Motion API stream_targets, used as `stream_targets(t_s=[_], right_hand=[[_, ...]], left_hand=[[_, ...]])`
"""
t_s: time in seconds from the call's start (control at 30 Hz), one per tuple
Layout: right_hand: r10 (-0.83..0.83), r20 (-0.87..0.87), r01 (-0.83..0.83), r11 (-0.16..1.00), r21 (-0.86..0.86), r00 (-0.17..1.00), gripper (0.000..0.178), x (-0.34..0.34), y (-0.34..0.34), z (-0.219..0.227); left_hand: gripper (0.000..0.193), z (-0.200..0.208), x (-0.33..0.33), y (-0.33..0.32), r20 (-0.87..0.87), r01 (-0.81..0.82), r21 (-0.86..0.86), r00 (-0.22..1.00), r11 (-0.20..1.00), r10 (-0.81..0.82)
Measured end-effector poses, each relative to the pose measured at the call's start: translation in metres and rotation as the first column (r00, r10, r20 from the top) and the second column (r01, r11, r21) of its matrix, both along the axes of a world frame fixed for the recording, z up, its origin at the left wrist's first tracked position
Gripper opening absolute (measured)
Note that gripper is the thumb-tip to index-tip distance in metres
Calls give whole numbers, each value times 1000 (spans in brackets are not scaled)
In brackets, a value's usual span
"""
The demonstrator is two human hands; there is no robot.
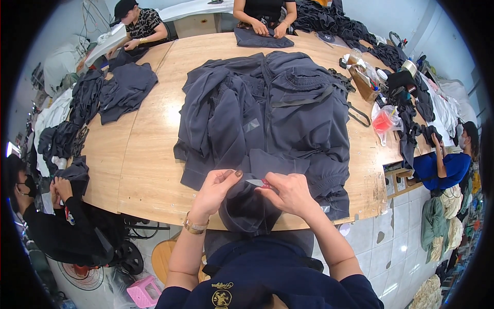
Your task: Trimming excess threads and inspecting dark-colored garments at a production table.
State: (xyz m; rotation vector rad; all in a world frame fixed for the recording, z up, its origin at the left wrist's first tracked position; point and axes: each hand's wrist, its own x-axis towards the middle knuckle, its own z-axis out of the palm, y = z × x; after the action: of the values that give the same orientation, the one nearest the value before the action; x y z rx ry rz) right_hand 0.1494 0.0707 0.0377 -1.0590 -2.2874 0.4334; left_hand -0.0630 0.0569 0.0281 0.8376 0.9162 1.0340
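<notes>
My right hand (288, 193) is closed around small thread snips (255, 182) with a red handle, their blade pointing left. Facing it, my left hand (218, 189) has thumb and fingertips pinched together close to the blade tip; what they hold, if anything, is too small to make out. Below and between both hands, a dark grey garment (247, 208) hangs over the table's near edge. Just beyond lies a large heap of dark grey garments (306, 123), some with gathered elastic waistbands and a small light grey patch.
The wooden table (154, 154) curves around me. Dark garments (126, 90) lie at its left. On the right are a cardboard box (364, 85) of tools and a red drink (383, 121) in a plastic bag. Several co-workers handle dark cloth around the table. A pink stool (145, 292) stands below left.
</notes>
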Motion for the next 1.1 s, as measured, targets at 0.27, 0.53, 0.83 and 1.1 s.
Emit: stream_targets(t_s=[0.27, 0.53, 0.83, 1.1], right_hand=[[-91, -137, 83, 995, -57, 986, 32, -2, -3, -12], [-90, -220, 85, 996, -31, 971, 31, -13, -12, -25], [-209, -576, -67, 905, -421, 790, 23, -27, -9, -27], [-275, -820, -556, 624, -549, 502, 22, -24, -5, -31]], left_hand=[[14, -18, -4, 2, 219, -54, -174, 971, 983, 92], [16, -15, 0, -1, 390, 67, -255, 920, 965, 40], [12, -14, 0, -5, 191, -21, -37, 981, 999, 28], [11, 14, -6, -5, -217, 90, 293, 976, 952, -25]])
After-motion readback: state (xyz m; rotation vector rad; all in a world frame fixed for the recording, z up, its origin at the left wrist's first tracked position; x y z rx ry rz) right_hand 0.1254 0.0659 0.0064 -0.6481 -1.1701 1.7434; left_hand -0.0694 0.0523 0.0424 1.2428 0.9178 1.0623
